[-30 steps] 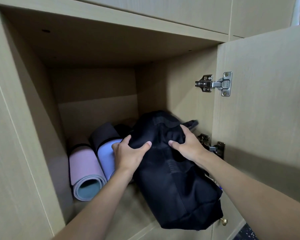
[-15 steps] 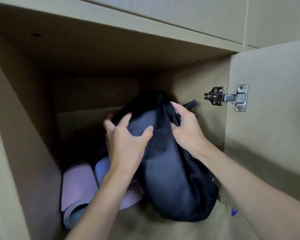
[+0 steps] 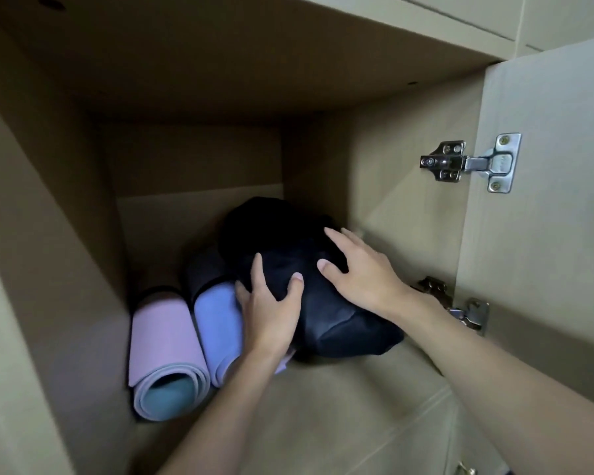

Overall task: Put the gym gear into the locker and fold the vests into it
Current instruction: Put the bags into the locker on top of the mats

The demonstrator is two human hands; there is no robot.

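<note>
Your left hand [image 3: 271, 313] and right hand [image 3: 360, 272] press spread fingers on the black fabric gym bag [image 3: 323, 323]. It lies inside the beige wooden locker [image 3: 323, 399].

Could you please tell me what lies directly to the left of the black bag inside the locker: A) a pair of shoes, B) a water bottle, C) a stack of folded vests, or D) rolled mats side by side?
D: a pink rolled mat and a blue rolled mat lie side by side on the locker floor, left of the black bag.
</note>
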